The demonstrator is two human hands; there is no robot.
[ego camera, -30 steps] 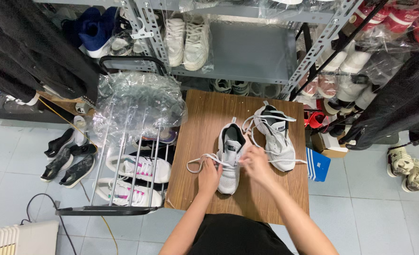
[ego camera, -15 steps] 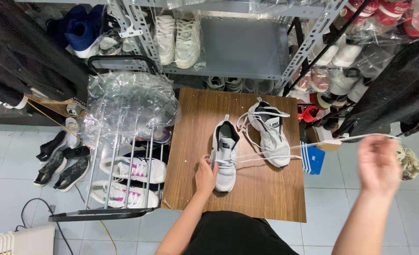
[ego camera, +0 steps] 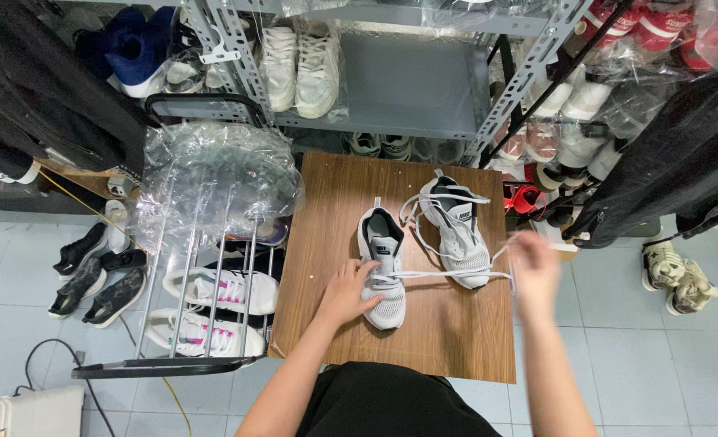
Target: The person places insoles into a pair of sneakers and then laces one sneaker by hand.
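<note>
Two white mesh sneakers stand on a small wooden table [ego camera: 440, 332]. My left hand [ego camera: 344, 290] presses on the left side of the nearer sneaker [ego camera: 382, 267], holding it down by its laces. My right hand [ego camera: 533, 265], blurred, grips the end of that shoe's white lace [ego camera: 448, 275], which runs taut to the right across the toe of the second sneaker [ego camera: 457, 230]. The second sneaker lies unlaced, its loose laces looped around its opening.
A metal shoe rack [ego camera: 205, 299] with white-and-pink sneakers and a crumpled clear plastic sheet [ego camera: 217, 174] stands left of the table. Grey metal shelves [ego camera: 407, 81] with bagged shoes rise behind. Dark sneakers [ego camera: 96, 275] lie on the tiled floor; black garments hang at both sides.
My right hand, which had pulled the lace far out to the right, has come back inward toward the table's right edge. The left hand stays on the nearer sneaker.
</note>
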